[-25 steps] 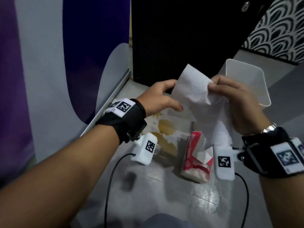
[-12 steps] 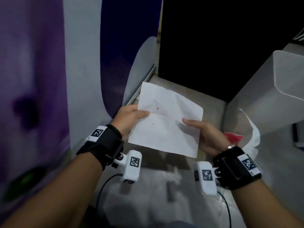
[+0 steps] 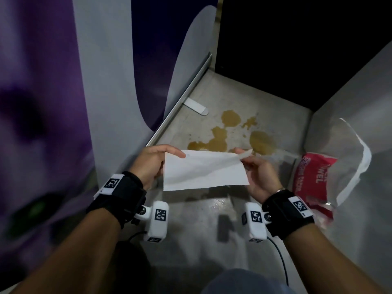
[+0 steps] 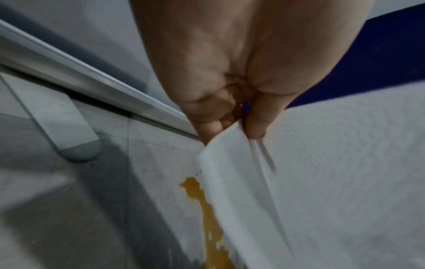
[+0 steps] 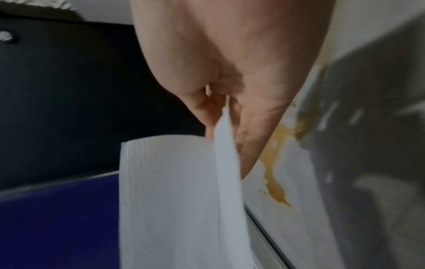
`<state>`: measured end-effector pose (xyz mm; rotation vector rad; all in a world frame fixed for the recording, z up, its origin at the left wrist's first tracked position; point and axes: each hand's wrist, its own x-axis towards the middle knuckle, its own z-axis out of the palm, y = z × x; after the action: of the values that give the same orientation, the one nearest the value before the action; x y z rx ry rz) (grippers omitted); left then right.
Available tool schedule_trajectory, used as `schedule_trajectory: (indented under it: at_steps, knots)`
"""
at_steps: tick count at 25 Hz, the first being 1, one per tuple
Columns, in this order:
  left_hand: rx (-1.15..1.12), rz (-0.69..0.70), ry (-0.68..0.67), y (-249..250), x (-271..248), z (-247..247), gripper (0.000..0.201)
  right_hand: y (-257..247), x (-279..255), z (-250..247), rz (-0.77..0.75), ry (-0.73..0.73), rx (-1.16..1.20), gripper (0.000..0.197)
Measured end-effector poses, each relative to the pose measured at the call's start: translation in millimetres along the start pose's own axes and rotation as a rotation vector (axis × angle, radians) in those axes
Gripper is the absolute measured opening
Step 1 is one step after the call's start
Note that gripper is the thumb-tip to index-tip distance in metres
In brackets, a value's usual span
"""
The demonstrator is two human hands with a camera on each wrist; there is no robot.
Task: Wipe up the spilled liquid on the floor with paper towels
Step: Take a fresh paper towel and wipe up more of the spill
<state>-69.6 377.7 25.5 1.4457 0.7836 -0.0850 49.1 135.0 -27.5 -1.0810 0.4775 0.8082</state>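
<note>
A white paper towel (image 3: 203,170) is stretched flat between both hands above the grey floor. My left hand (image 3: 152,164) pinches its left edge between thumb and fingers (image 4: 255,125). My right hand (image 3: 258,170) pinches the far right corner, where the sheet (image 5: 174,191) curls over. Beyond the towel, brown spilled liquid (image 3: 220,141) lies on the floor in several joined puddles; its edge (image 4: 207,209) shows under the sheet in the left wrist view, and the spill (image 5: 276,183) shows beside my right fingers.
A red paper towel pack (image 3: 309,183) in clear torn wrapping lies on the floor at the right. A purple-and-white panel with a metal rail (image 3: 184,98) runs along the left. A dark cabinet (image 3: 297,49) stands behind, a grey wall (image 3: 350,102) at right.
The towel, crumpled a second ago, was spread open and is now folded lower and flatter between my hands. The view tilted down, so the spill shows beyond the sheet.
</note>
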Motion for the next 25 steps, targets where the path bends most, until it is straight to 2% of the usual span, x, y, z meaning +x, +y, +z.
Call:
schedule_trajectory:
  at_steps: [2, 5, 6, 8, 10, 12, 14, 17, 19, 22, 25]
  knots:
    - [-0.014, -0.018, 0.021, -12.4, -2.3, 1.8, 0.037, 19.4, -2.2, -14.2, 0.107, 0.017, 0.159, 0.059]
    - [-0.055, -0.058, 0.042, -30.8, -6.7, 12.4, 0.038, 52.1, -20.4, -20.0, 0.286, -0.086, 0.165, 0.081]
    - [-0.061, -0.065, 0.060, -36.7, -9.6, 18.0, 0.036, 62.5, -25.4, -18.4, 0.307, -0.114, 0.149, 0.077]
    - [-0.105, -0.078, 0.083, -48.5, -17.5, 30.6, 0.029, 77.7, -28.3, -11.9, 0.263, -0.095, 0.146, 0.054]
    - [-0.182, -0.096, 0.066, -61.3, -24.8, 37.3, 0.034, 86.5, -24.9, -12.2, 0.184, -0.038, 0.117, 0.048]
    - [-0.336, -0.144, 0.041, -72.1, -25.2, 32.5, 0.041, 83.9, -21.7, -14.8, 0.133, 0.002, -0.004, 0.045]
    - [-0.433, -0.246, -0.004, -80.1, -23.0, 27.2, 0.034, 73.0, -24.1, -21.1, 0.095, -0.018, -0.202, 0.035]
    - [-0.130, -0.393, -0.233, -92.5, -26.9, 40.0, 0.024, 60.4, -27.8, -31.9, 0.067, -0.112, -0.467, 0.040]
    - [0.027, -0.365, -0.332, -104.8, -32.8, 60.8, 0.016, 59.1, -30.6, -36.8, 0.047, -0.163, -0.502, 0.055]
    - [0.004, -0.319, -0.244, -120.6, -39.0, 84.2, 0.021, 67.5, -35.7, -51.7, 0.078, -0.111, -0.389, 0.066]
    - [-0.044, -0.350, -0.200, -130.9, -41.4, 94.6, 0.021, 73.7, -42.6, -77.5, 0.241, -0.101, -0.361, 0.044]
